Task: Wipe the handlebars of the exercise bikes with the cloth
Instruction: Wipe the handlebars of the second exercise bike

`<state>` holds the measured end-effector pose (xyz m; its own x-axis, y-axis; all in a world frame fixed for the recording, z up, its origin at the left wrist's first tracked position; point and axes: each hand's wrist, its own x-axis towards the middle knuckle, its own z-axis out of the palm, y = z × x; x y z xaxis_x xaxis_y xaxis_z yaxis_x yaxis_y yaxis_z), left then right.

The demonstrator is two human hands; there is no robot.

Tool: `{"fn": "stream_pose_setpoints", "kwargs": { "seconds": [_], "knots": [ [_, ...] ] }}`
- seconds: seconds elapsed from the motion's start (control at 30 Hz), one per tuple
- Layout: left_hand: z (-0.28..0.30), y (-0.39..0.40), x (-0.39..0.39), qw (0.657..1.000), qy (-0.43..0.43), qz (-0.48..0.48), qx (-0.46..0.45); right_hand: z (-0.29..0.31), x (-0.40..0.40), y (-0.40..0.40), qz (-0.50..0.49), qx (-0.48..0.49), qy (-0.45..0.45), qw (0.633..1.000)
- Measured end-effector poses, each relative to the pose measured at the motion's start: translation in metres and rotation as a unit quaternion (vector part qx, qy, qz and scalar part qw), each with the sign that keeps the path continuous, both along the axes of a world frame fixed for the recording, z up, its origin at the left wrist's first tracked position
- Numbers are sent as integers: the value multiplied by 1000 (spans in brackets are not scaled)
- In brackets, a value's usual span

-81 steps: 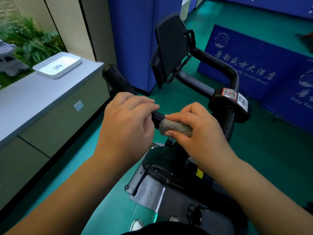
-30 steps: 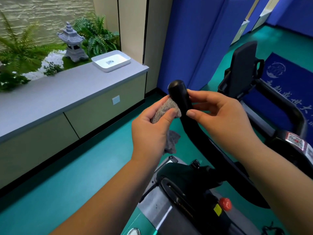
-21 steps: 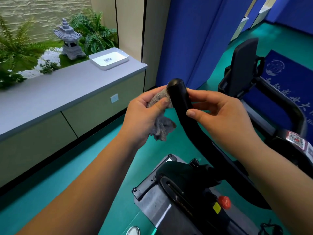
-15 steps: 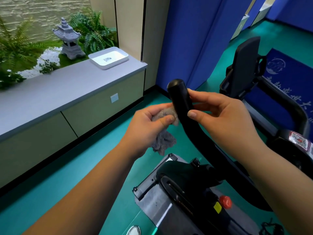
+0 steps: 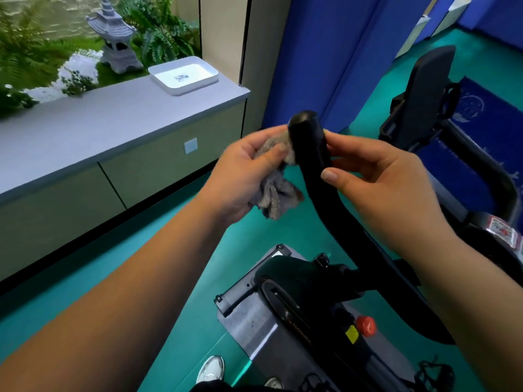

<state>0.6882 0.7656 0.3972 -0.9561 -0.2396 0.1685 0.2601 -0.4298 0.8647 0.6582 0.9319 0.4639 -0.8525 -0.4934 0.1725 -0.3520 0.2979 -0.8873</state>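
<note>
A: What's nearest to us?

B: Two bare forearms reaching out over the bike's housing (image 5: 254,315). Past them, the left hand (image 5: 243,176) has its fingers and thumb curled round a grey cloth (image 5: 276,190). The bunched part is pinched against the side of the black handlebar (image 5: 310,148) near its rounded tip, and the loose end hangs below the palm.

A: And the other hand?

B: The right hand (image 5: 387,182) steadies the same bar from the opposite side. Its thumb lies on the front of the grip; the fingers seem to reach behind it, a light hold rather than a tight fist.

A: So which step is this?

B: I judge it is wiping the bar's end. Next the cloth needs drawing round or down the grip, with the bar held firm.

A: Anything beyond?

B: The tablet holder (image 5: 424,94), then a white tray (image 5: 184,76) on the grey counter (image 5: 113,120).
</note>
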Motion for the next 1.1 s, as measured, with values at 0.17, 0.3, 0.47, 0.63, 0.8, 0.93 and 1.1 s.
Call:
{"fn": "stream_pose_setpoints", "kwargs": {
  "seconds": [0.17, 0.3, 0.47, 0.63, 0.8, 0.93, 1.1],
  "knots": [
    [-11, 4, 5, 1000, -7, 2, -23, -2, 2, 0, 1, -15, -1, 1000],
    [-17, 13, 12, 998, -26, -6, -57, 0, 4, -1, 1, 6, 21, 1000],
    [1, -1, 0, 999, 15, 19, 36, 2, 7, -3, 1, 39, 66, 997],
    [-33, 32, 23, 996, -47, -20, -75, 4, 4, -1, 16, 42, 62, 997],
    [-22, 27, 19, 999, -39, 10, -27, 5, 1, 2, 32, 52, 61, 996],
    [-23, 33, 20, 999, -39, 26, 15, 5, 3, 8, 44, 63, 49, 996],
    [-43, 65, 41, 995, -87, 28, -31, -1, 5, 17, 45, 64, 37, 996]
  ]
}}
